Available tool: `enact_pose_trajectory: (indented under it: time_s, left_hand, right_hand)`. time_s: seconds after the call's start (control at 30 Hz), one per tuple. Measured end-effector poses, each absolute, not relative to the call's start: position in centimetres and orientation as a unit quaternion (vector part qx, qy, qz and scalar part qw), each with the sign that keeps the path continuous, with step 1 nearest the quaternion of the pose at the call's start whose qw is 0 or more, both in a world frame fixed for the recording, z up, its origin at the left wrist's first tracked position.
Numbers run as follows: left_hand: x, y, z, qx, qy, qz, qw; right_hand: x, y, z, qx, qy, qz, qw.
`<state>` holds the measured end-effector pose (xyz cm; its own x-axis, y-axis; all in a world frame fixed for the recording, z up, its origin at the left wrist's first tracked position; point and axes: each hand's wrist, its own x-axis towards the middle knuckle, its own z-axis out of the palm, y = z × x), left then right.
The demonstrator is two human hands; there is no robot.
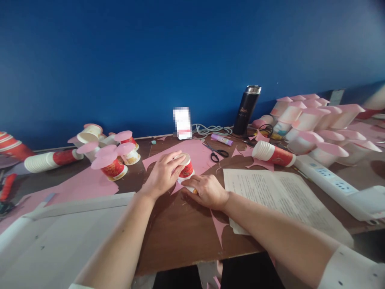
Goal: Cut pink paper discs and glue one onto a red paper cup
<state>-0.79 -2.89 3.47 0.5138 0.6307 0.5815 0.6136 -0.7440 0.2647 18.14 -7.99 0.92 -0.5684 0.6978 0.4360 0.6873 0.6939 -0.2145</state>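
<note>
A red paper cup (187, 170) stands upside down near the middle of the table, its pale base facing up. My left hand (165, 172) lies against the cup's left side and top, fingers wrapped over it. Low at the cup's right side, my right hand (207, 190) has its fingers curled round a small object with a white and yellow part, too hidden to name. Pink paper (198, 150) lies under and behind the cup. Black-handled scissors (219, 155) rest on that paper's right edge.
Cups with pink paper discs (112, 164) stand at the left. More pink-topped cups (327, 150), a power strip (326, 180), a black flask (247, 110) and a cup stack (273, 154) are at the right. Printed sheets (270, 192) lie beneath my right forearm.
</note>
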Motion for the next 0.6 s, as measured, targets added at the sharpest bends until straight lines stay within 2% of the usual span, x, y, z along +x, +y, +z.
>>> enact_pose_trajectory:
  time_s: [0.6]
  left_hand:
    - [-0.5,-3.3,4.0,0.864,0.371,0.340,0.018]
  right_hand:
    - [20.5,-8.2,1.6,-0.421,-0.847,0.099,0.309]
